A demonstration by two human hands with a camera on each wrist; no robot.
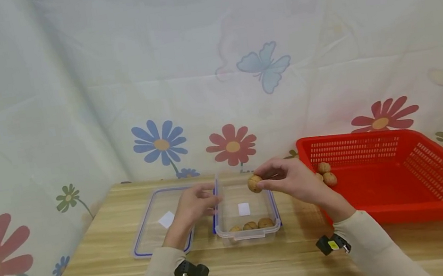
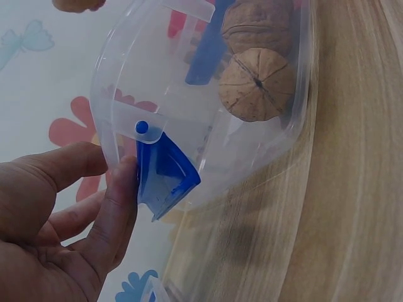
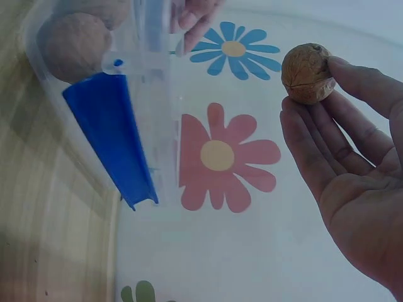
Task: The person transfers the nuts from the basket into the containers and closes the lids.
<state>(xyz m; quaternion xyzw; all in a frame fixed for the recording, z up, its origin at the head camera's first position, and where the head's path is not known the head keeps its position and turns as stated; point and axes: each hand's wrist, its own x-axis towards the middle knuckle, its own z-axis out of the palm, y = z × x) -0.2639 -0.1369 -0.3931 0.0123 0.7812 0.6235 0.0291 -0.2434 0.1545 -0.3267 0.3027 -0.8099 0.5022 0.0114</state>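
Observation:
My right hand (image 1: 290, 180) pinches a walnut (image 1: 255, 183) between thumb and fingers, above a clear plastic food box (image 1: 275, 204). The right wrist view shows that walnut (image 3: 307, 73) at the fingertips of the right hand (image 3: 359, 151). At the box's left side, my left hand (image 1: 194, 204) holds the rim, its fingertips by a blue side latch (image 2: 165, 173) that hangs down. Several walnuts (image 1: 265, 222) lie along the near end inside the box; two walnuts (image 2: 257, 83) show through its wall in the left wrist view.
A clear lid with a blue seal (image 1: 141, 235) lies flat left of the box. To the right stands a red plastic basket (image 1: 387, 213) with several walnuts (image 1: 330, 179) at its left end. Behind the wooden table (image 1: 242, 273) hangs a flower-patterned cloth (image 1: 197, 89).

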